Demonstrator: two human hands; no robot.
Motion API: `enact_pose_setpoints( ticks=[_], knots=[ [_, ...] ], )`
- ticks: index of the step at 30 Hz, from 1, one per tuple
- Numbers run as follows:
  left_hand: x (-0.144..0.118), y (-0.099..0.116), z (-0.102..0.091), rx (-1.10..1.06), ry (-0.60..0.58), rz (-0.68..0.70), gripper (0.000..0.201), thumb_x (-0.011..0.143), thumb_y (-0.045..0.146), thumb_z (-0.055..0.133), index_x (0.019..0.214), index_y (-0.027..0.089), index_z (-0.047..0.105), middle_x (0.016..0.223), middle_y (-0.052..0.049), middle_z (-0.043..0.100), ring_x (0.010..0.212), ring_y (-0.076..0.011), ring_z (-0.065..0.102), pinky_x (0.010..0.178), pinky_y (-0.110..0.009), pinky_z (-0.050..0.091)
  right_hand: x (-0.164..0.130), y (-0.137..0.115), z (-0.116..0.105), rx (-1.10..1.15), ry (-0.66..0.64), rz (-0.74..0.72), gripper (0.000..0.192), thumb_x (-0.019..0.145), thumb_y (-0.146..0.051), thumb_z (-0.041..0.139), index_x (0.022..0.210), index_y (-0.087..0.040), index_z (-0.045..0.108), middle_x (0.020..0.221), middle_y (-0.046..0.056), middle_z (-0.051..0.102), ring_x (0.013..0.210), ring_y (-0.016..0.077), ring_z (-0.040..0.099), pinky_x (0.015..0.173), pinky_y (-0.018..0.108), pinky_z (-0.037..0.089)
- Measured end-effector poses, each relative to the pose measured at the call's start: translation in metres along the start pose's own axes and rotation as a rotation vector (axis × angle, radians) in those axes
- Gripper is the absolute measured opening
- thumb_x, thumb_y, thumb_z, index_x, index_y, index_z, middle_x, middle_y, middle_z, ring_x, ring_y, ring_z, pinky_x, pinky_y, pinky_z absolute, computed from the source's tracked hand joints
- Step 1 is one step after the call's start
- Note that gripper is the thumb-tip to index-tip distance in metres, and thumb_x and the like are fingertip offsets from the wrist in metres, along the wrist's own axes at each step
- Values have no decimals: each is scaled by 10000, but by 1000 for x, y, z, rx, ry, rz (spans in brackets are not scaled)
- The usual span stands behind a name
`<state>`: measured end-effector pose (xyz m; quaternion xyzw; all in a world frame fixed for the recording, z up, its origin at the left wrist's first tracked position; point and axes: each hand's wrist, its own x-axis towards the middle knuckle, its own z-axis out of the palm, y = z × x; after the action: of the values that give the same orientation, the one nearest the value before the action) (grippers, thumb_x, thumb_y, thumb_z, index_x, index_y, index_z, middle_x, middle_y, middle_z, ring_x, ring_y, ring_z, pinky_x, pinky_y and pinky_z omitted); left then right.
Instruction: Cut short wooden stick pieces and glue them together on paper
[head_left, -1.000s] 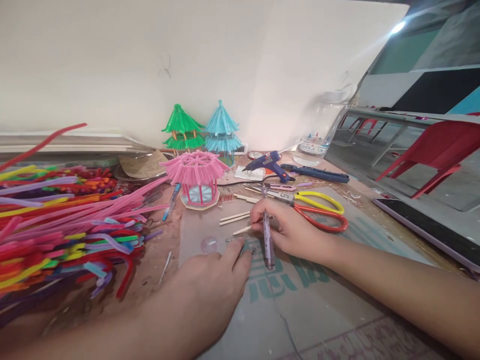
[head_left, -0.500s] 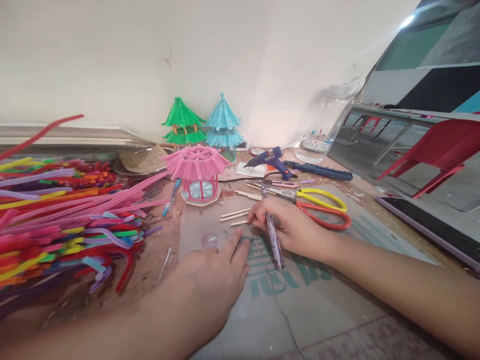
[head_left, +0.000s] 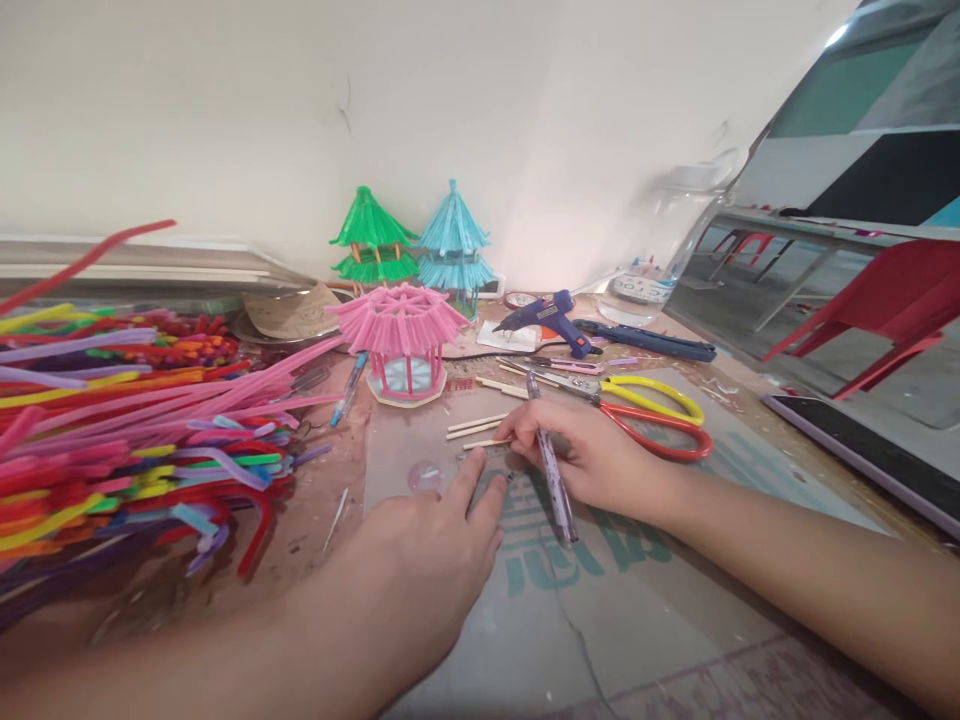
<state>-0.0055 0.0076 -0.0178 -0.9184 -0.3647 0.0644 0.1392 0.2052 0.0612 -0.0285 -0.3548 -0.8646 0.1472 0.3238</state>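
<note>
The right hand (head_left: 581,455) grasps a slim purple patterned pen (head_left: 553,475), fingertips at 1 thin pale wooden stick (head_left: 484,444) near the grey plastic sheet (head_left: 510,650)'s far edge. The left hand (head_left: 424,565) rests released, loosely spread.

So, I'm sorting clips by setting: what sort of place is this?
Probably a craft workspace: a table holds loose pipe cleaners, a glue gun and a small pink pavilion model.
</note>
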Motion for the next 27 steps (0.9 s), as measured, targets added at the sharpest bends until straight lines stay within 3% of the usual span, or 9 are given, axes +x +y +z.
enact_pose_setpoints(
  ticks=[11, 17, 27],
  knots=[
    [0, 0, -2, -12, -37, 68, 486, 895, 176, 517, 1378, 217, 550, 1501, -179, 448, 823, -255, 730, 496, -310, 529, 0, -4, -1, 35, -33, -6, 135, 819, -110, 563, 754, -220, 521, 880, 46, 686, 833, 196, 641, 724, 303, 507],
    [1, 0, -1, 40, -47, 35, 554, 903, 203, 502, 1455, 188, 450, 1524, -212, 385, 800, -270, 737, 461, -319, 534, -1, -5, 0, 46, -64, -2, 171, 800, -69, 560, 763, -228, 507, 917, 40, 681, 869, 195, 646, 746, 302, 513],
    [0, 2, 1, -18, 0, 38, 546, 873, 163, 539, 1417, 134, 491, 1489, -220, 444, 1076, -313, 675, 519, -275, 543, -1, -8, 0, 52, -89, -11, 174, 811, -70, 538, 775, -233, 492, 931, 45, 689, 876, 195, 655, 736, 298, 526]
  ],
)
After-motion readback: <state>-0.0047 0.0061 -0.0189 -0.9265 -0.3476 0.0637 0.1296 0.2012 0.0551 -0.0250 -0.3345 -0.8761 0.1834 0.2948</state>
